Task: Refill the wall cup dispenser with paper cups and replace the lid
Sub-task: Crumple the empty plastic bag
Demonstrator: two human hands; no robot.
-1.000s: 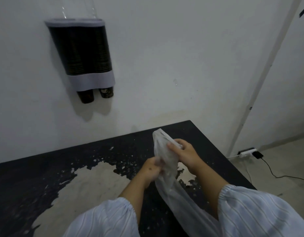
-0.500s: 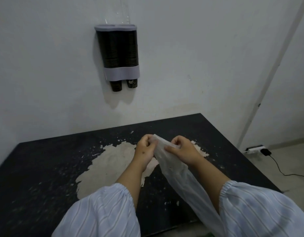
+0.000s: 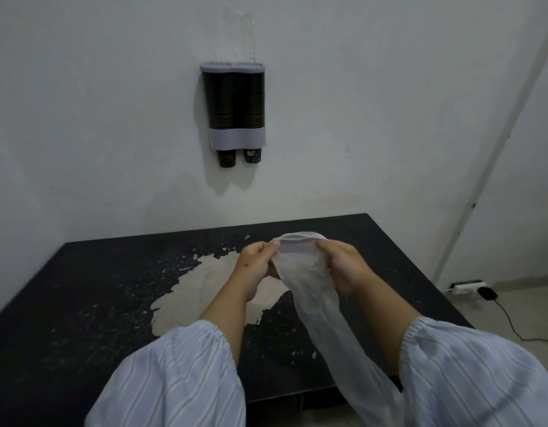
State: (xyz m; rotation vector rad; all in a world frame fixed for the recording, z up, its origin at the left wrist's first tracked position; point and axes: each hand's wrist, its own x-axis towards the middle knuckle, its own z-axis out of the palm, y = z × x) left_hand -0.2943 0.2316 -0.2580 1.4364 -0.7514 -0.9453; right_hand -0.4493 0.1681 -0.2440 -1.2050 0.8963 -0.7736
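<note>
Standing against white wall (image 3: 358,118), black peeling table (image 3: 81,288), power strip (image 3: 466,287) on floor.

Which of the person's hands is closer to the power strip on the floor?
The right hand. It grips the plastic sleeve on the side toward the power strip, which lies off the table's right edge. The left hand holds the sleeve's other side, farther away.
</note>
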